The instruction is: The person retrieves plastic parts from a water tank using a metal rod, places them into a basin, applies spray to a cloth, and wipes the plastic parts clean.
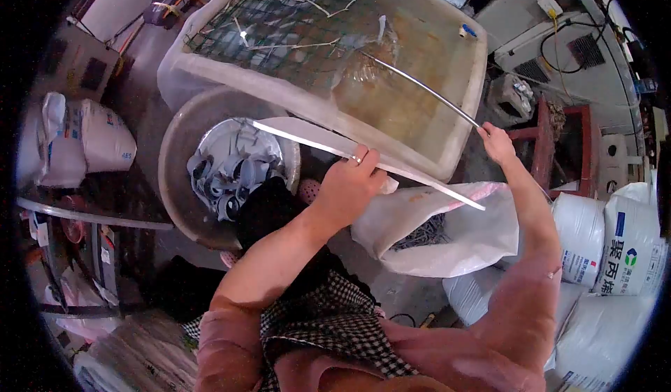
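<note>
- Rod (425,88), thin and metallic, has its near end in my right hand (498,144), fingers curled around it; it slants away leftward over the water.
- My left hand (355,182), with a ring on one finger, is closed over a long white strip (293,135), which sticks out on both sides of it; I cannot tell where the thumb presses.
- Beyond both hands stands the white-rimmed tub (478,77), with a green net (272,15) across part of it.
- Left of my left hand, a round basin (175,175) holds gray curled pieces (234,175).
- Just right of that hand, an open white sack (482,235) contains gray bits (423,235).
</note>
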Available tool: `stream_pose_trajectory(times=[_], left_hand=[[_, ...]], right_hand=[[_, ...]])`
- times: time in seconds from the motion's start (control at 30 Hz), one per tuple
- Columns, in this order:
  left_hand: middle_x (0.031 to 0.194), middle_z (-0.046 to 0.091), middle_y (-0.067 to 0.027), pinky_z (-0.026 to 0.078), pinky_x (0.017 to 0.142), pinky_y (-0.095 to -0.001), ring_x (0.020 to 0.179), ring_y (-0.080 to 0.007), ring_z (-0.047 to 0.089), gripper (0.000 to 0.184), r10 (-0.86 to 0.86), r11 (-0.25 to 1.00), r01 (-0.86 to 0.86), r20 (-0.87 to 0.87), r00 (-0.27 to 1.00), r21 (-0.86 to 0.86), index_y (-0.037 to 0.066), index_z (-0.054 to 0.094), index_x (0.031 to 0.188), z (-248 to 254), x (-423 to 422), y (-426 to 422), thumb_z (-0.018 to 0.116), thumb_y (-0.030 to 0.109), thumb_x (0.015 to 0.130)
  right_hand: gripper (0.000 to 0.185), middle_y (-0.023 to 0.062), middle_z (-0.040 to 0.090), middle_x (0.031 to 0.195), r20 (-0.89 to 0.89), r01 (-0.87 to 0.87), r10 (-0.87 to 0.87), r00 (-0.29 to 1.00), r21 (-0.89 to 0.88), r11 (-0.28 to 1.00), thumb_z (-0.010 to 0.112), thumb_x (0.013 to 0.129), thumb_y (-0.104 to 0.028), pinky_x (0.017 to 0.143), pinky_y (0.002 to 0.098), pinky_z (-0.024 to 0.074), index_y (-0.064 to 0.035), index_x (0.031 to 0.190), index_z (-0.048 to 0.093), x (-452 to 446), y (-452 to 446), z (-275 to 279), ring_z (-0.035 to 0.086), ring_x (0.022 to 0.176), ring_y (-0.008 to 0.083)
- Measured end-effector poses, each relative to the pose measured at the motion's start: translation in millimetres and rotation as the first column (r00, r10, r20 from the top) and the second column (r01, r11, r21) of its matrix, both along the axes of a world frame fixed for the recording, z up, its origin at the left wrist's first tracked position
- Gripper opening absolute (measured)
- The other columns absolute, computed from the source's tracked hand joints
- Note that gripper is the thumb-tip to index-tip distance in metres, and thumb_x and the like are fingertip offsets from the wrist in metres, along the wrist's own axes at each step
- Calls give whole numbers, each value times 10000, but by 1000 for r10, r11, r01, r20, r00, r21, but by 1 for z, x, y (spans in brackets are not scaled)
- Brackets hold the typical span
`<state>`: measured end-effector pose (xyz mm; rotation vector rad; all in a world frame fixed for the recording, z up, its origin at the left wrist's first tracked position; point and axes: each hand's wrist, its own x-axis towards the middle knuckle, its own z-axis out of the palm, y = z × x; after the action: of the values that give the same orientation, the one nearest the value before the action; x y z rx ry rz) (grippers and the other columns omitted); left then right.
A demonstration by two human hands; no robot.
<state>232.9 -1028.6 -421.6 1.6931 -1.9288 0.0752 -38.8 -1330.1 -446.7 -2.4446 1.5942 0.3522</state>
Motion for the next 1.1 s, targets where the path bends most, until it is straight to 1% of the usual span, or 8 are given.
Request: stream_pose_trajectory(times=[0.17, 0.4, 0.47, 0.5, 0.67, 0.7, 0.93, 1.1], left_hand=[[864, 491, -84, 500, 569, -277, 888, -210, 516, 91, -3, 1000, 3, -22, 1000, 19, 55, 577, 695, -4, 1, 0, 564, 134, 650], [922, 511, -99, 505, 575, -298, 888, -235, 524, 94, 10, 998, -9, -24, 1000, 61, 71, 588, 703, -2, 3, 2, 574, 146, 648], [915, 509, -98, 504, 572, -297, 884, -235, 524, 95, 10, 999, -8, -38, 999, 51, 71, 589, 703, -3, 3, 2, 572, 149, 652], [908, 507, -97, 504, 570, -298, 880, -235, 524, 99, 13, 998, -12, -35, 999, 55, 70, 590, 705, -3, 3, 2, 570, 156, 657], [897, 507, -96, 502, 562, -300, 876, -233, 526, 114, 12, 1000, -11, -14, 1000, 23, 70, 590, 705, -5, 0, 2, 565, 176, 670], [897, 510, -95, 503, 561, -299, 871, -232, 528, 115, 13, 999, -12, -21, 1000, 39, 72, 590, 707, -4, 0, 2, 565, 179, 671], [900, 521, -100, 511, 556, -289, 852, -227, 536, 125, 3, 998, -1, -36, 999, 59, 70, 581, 704, -2, 2, 0, 562, 187, 666], [896, 516, -106, 511, 556, -292, 851, -223, 533, 126, 3, 999, -1, -40, 999, 42, 65, 575, 695, -2, 1, -4, 564, 184, 656]], right_hand=[[367, 221, 609, 947, 50, -140, 142, 989, -36, 989, 467, 887, -379, 803, 468, 443, -68, 1049, 574, 25, -5, -15, 557, 932, 404], [387, 240, 606, 921, 100, -139, 133, 986, 54, 989, 474, 883, -389, 793, 447, 441, -36, 968, 608, -18, -17, 7, 560, 927, 406], [364, 215, 571, 764, 211, -25, 30, 977, -26, 999, 491, 880, -343, 690, 404, 419, 11, 863, 571, -41, -17, 1, 558, 762, 379], [364, 215, 571, 764, 208, -26, 31, 978, -27, 999, 491, 880, -343, 690, 404, 419, 11, 863, 571, -42, -17, -1, 558, 762, 379], [366, 203, 591, 778, 222, 20, -26, 975, 33, 999, 495, 880, -338, 704, 388, 431, 15, 857, 585, -10, -15, -27, 577, 760, 338], [381, 248, 608, 868, 203, 20, -34, 979, 69, 997, 477, 880, -365, 783, 437, 440, -8, 920, 603, -1, -20, -31, 577, 895, 404], [384, 215, 618, 832, 332, -78, 55, 942, 57, 995, 489, 877, -370, 749, 397, 452, -9, 920, 612, 65, -50, -80, 590, 824, 375], [365, 215, 619, 874, 285, -183, 150, 947, 96, 978, 486, 881, -359, 762, 406, 452, -31, 977, 615, 134, -58, -112, 586, 858, 363]])
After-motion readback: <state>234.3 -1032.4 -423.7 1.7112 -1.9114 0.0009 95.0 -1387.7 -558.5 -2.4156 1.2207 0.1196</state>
